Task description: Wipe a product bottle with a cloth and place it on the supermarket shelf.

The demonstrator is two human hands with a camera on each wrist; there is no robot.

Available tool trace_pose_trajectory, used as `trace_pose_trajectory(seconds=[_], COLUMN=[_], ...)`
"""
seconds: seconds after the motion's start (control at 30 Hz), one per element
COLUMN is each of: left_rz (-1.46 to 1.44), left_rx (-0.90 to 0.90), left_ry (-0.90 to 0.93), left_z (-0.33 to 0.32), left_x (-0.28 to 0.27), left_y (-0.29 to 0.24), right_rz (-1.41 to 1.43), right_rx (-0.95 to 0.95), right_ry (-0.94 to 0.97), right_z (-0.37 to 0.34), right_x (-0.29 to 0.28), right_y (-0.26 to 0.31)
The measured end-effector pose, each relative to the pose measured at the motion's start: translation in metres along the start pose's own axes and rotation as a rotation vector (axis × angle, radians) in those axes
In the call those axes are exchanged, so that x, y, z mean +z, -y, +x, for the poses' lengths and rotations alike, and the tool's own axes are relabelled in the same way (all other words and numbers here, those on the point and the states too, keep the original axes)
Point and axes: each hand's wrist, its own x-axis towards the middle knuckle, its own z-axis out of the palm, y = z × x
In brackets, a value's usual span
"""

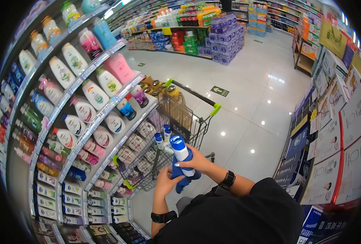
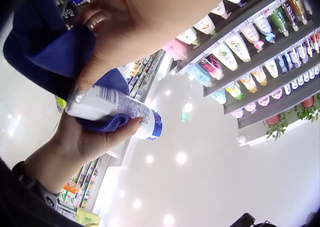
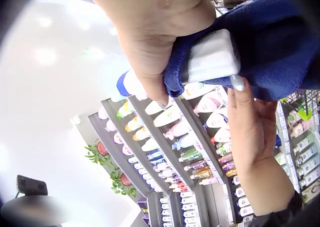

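Observation:
A white bottle with a blue cap (image 1: 181,151) is held tilted in front of the body, a barcode showing on its side in the left wrist view. My right hand (image 1: 196,159) grips it through a dark blue cloth (image 1: 183,183), with the thumb along the bottle (image 2: 117,107). Below, my left hand (image 1: 167,179) holds the cloth's loose part, and its thumb touches the bottle's base (image 3: 212,62). Cloth hides most of the left fingers in the head view. Two similar blue-capped bottles (image 1: 159,140) stand in the shopping cart just beyond.
The wire shopping cart (image 1: 142,173) with green corners stands ahead, against the shelves. Shelves of shampoo-like bottles (image 1: 95,95) rise at left. Stacked boxes (image 1: 323,158) line the right side. Tiled floor (image 1: 241,134) runs between, toward purple packs (image 1: 225,38) at the back.

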Motion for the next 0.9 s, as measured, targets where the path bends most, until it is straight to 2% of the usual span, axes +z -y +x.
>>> trace_pose_trajectory(seconds=[0.07,0.1,0.2,0.23,0.3,0.33,0.37,0.4,0.47,0.5,0.63,0.73,0.83,0.9], left_rz=[-0.118,-0.177,-0.358,-0.689,-0.960,-1.104,-1.157,-1.168,-1.198,-1.056,-0.531,-0.314,-0.502,-0.450], left_rx=[-0.225,-0.176,0.016,0.035,0.074,0.082,0.119,0.135,0.163,0.213,0.358,0.312,0.263,0.236], left_ry=[0.197,0.162,0.226,0.235,0.193,0.177,0.185,0.192,0.181,0.184,0.050,-0.142,-0.234,-0.219], left_z=[0.002,-0.003,0.000,0.000,0.007,0.010,0.023,0.029,0.030,0.033,0.032,0.024,0.039,0.040], left_x=[-0.005,-0.005,-0.003,0.003,0.007,0.011,0.018,0.028,0.048,0.056,0.079,0.085,0.096,0.089], left_y=[-0.009,-0.035,-0.018,-0.018,-0.030,-0.034,-0.018,-0.027,-0.046,-0.046,-0.044,-0.042,-0.003,0.008], right_rz=[0.084,0.125,0.145,0.150,0.154,0.111,0.000,-0.113,-0.203,-0.115,-0.244,-0.332,-0.541,-0.630], right_rx=[0.031,0.030,0.026,0.040,0.113,0.096,0.062,0.037,0.145,0.166,0.210,0.258,0.164,0.133], right_ry=[-0.065,-0.082,-0.121,-0.126,-0.100,-0.045,-0.070,-0.090,-0.354,-0.364,-0.480,-0.496,-0.428,-0.393], right_z=[-0.005,-0.009,-0.019,-0.020,-0.028,-0.033,-0.040,-0.046,-0.045,-0.050,-0.059,-0.060,-0.054,-0.049], right_x=[-0.006,-0.007,-0.016,-0.021,-0.028,-0.028,-0.026,-0.021,-0.017,-0.013,-0.013,-0.008,-0.004,0.002], right_y=[0.004,0.012,0.019,0.013,0.005,0.005,0.006,0.007,-0.016,-0.011,-0.018,-0.015,-0.010,-0.002])
